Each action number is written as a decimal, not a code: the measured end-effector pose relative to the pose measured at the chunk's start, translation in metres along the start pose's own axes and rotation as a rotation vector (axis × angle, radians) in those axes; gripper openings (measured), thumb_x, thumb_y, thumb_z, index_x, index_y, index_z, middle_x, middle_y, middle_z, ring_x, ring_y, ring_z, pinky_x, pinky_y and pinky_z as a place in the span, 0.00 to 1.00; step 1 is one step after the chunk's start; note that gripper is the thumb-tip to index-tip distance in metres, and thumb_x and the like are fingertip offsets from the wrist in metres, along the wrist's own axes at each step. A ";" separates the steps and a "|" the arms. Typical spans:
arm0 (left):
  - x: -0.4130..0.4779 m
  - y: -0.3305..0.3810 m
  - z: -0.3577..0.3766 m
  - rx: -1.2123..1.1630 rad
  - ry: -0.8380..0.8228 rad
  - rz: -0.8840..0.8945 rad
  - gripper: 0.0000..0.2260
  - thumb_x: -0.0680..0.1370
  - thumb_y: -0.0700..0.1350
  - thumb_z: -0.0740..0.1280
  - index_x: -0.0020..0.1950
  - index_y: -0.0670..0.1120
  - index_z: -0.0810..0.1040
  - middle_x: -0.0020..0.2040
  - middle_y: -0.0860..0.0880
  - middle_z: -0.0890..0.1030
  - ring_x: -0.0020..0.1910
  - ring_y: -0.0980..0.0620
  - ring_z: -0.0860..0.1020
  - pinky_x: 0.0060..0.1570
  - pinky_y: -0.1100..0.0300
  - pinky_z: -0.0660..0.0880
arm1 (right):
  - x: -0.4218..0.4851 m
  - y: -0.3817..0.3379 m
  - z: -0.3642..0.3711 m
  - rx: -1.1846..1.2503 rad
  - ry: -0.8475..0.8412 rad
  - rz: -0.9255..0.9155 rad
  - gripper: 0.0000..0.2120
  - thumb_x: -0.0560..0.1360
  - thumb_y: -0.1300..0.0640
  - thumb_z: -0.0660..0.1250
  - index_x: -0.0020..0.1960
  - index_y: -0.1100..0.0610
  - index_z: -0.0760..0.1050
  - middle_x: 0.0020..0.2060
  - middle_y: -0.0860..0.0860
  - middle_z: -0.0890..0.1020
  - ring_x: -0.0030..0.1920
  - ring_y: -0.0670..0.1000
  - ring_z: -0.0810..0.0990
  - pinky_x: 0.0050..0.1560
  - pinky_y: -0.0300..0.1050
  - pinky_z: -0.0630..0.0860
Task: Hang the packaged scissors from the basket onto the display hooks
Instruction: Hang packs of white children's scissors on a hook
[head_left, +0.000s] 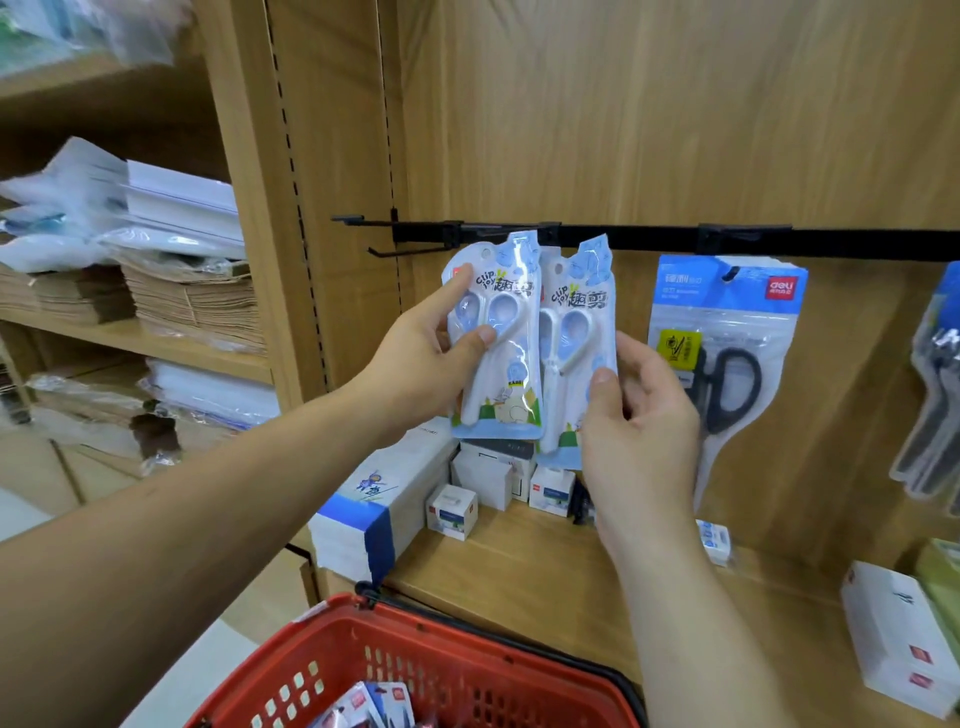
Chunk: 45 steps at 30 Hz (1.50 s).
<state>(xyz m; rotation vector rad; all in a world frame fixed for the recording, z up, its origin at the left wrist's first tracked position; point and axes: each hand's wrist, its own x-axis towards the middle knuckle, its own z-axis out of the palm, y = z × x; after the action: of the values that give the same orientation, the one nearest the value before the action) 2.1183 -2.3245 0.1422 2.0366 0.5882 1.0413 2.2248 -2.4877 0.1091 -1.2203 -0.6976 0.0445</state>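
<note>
Two light-blue packs of white scissors are held up just below the black hook rail (831, 244). My left hand (431, 358) grips the left pack (511, 374) by its side, thumb on the front. My right hand (639, 415) holds the right pack (576, 332) at its lower right edge. Both pack tops reach the rail; I cannot tell whether either is on a hook. An empty hook (410, 253) sticks out to the left. The red basket (457, 660) sits at the bottom with more packs (374, 706) inside.
A pack of black scissors (727, 353) hangs to the right, with more hanging packs (935, 395) at the frame's right edge. Small white boxes (483, 483) and a long blue-white box (374, 514) stand on the wooden shelf (545, 571) below. Paper stacks (182, 291) fill the left shelves.
</note>
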 end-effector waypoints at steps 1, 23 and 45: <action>0.002 0.000 0.000 0.010 -0.003 -0.014 0.30 0.83 0.52 0.69 0.82 0.66 0.59 0.49 0.47 0.80 0.46 0.50 0.75 0.54 0.44 0.84 | 0.000 0.001 0.000 -0.005 -0.001 -0.001 0.16 0.85 0.62 0.62 0.65 0.43 0.78 0.55 0.44 0.87 0.57 0.44 0.86 0.61 0.56 0.83; 0.023 0.013 0.022 0.457 0.071 -0.018 0.30 0.84 0.50 0.67 0.84 0.57 0.60 0.74 0.48 0.62 0.63 0.48 0.74 0.63 0.61 0.72 | 0.000 0.004 -0.002 0.045 0.022 -0.033 0.15 0.85 0.62 0.62 0.67 0.49 0.79 0.54 0.42 0.87 0.57 0.40 0.84 0.57 0.41 0.80; 0.020 0.015 0.017 0.089 0.128 0.027 0.29 0.83 0.51 0.68 0.83 0.56 0.63 0.72 0.52 0.75 0.59 0.51 0.80 0.55 0.62 0.73 | 0.000 0.012 0.015 -0.013 -0.352 0.121 0.10 0.84 0.54 0.67 0.63 0.42 0.76 0.39 0.29 0.83 0.46 0.23 0.78 0.44 0.19 0.71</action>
<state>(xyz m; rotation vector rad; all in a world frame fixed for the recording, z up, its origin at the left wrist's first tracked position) 2.1446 -2.3269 0.1574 2.0703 0.6856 1.1866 2.2207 -2.4710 0.1011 -1.2796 -0.9284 0.3629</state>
